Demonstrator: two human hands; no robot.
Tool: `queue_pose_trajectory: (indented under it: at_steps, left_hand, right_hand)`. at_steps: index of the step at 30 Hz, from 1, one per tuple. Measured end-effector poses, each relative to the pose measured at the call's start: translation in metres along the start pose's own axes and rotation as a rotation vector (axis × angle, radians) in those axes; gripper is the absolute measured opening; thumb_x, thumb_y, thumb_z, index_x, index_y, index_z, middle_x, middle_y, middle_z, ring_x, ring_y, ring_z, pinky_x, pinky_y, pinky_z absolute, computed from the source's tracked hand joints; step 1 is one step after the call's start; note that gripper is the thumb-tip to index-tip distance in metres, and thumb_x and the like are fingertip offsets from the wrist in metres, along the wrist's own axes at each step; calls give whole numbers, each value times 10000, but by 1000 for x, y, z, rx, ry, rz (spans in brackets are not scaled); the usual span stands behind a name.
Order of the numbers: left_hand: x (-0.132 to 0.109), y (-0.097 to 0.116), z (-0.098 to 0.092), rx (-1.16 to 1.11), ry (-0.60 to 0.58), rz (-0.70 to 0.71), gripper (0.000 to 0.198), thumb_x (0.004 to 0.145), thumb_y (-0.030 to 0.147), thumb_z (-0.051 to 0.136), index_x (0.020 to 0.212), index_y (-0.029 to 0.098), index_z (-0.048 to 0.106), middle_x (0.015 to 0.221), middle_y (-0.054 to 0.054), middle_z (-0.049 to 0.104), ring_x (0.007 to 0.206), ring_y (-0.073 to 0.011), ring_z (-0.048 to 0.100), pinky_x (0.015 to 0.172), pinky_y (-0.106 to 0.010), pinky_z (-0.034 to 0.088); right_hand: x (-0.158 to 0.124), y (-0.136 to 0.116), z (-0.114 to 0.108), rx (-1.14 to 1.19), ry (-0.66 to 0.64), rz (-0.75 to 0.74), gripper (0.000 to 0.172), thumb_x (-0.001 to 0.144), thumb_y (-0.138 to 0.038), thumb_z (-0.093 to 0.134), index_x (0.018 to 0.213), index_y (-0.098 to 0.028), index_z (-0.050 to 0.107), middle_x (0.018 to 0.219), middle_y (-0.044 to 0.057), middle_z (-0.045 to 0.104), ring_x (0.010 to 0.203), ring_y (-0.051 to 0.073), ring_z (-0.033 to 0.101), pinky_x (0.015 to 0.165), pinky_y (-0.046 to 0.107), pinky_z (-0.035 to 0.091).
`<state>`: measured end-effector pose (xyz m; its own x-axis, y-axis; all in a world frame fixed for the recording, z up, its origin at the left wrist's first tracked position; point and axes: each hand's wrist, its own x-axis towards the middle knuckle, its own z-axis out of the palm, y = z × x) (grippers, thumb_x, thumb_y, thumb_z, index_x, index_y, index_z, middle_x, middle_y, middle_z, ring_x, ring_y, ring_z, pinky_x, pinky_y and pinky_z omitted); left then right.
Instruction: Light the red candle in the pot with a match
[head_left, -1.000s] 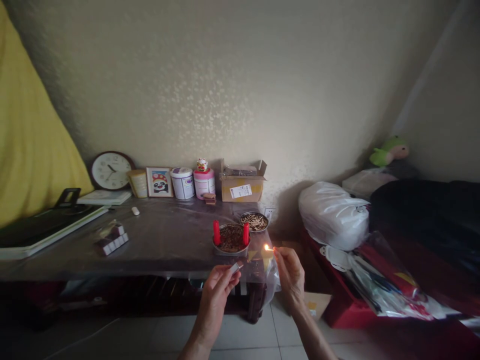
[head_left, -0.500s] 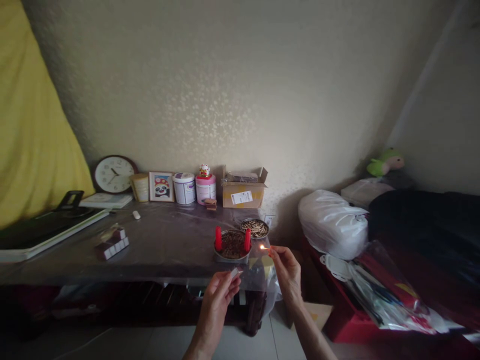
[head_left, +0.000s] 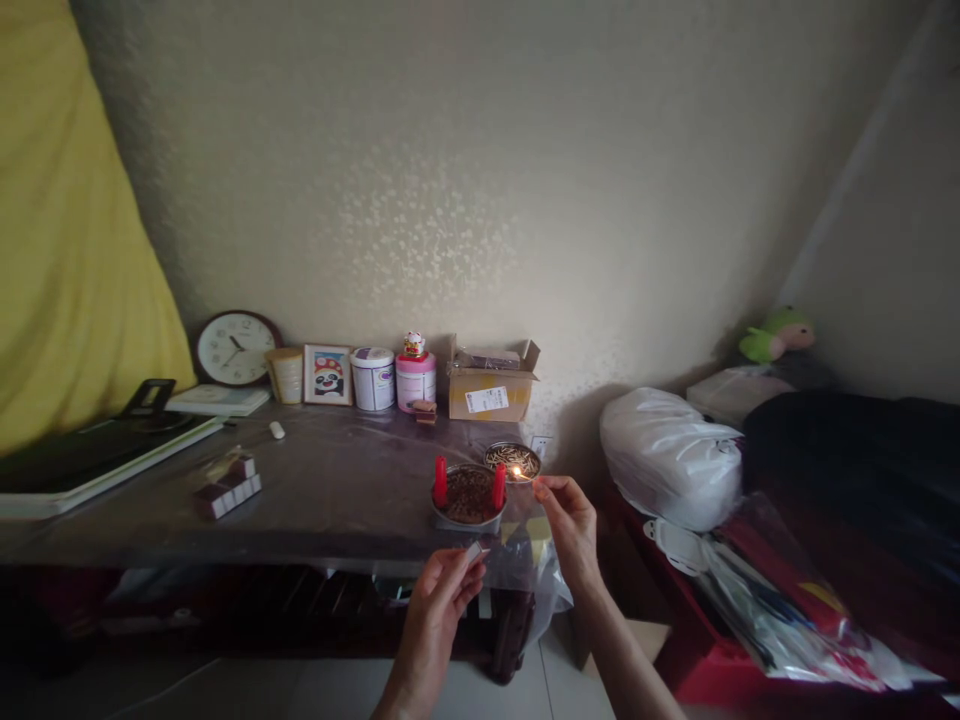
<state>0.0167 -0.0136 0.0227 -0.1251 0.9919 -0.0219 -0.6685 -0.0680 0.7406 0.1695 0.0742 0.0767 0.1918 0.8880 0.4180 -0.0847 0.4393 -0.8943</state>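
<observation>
Between the fingertips of my right hand [head_left: 570, 525] is a burning match [head_left: 525, 476], its flame in front of the round tin of matchsticks [head_left: 512, 459]. My left hand [head_left: 444, 595] pinches a small matchbox [head_left: 474, 551] below the near edge of a round dish with dark contents [head_left: 470, 497]. Two red candles stand in that dish, one at the left side [head_left: 441, 483] and one at the right [head_left: 499, 487]. No flame shows on either candle.
On the table [head_left: 337, 480] are stacked matchboxes [head_left: 227, 487], a clock [head_left: 237, 348], a framed panda picture [head_left: 328, 375], two canisters, and a cardboard box [head_left: 491, 392] by the wall. White bags [head_left: 667, 455] lie at the right, beside the table.
The lit match in my right hand has moved slightly left and up, toward the tin of matchsticks. My left hand still holds the matchbox. The view has shifted slightly.
</observation>
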Motion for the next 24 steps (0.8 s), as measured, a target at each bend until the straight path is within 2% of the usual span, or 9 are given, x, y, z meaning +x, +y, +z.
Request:
queue_pose_trajectory:
  at_steps: [12, 18, 24]
  left_hand:
    - [0, -1, -1, -19, 4, -1, 178, 766, 353, 695, 828, 187, 689, 910, -65, 754, 875, -169, 654, 838, -292, 478]
    - [1, 0, 1, -13, 32, -10, 215, 721, 375, 731, 810, 181, 704, 911, -77, 753, 864, -184, 659, 839, -309, 481]
    - [1, -1, -1, -9, 29, -9, 219, 718, 383, 732, 808, 184, 710, 913, -80, 757, 849, -181, 661, 822, -302, 486]
  right_hand:
    - [17, 7, 15, 22, -23, 21, 243, 656, -398, 743, 720, -186, 644, 708, 8, 681, 635, 154, 597, 613, 273, 481]
    - [21, 15, 18, -20, -29, -7, 254, 684, -421, 728, 753, -185, 663, 768, 21, 703, 718, 176, 631, 714, 307, 498]
    - [27, 22, 19, -67, -30, -16, 270, 690, -436, 719, 755, -178, 674, 763, 28, 713, 711, 185, 643, 726, 323, 507]
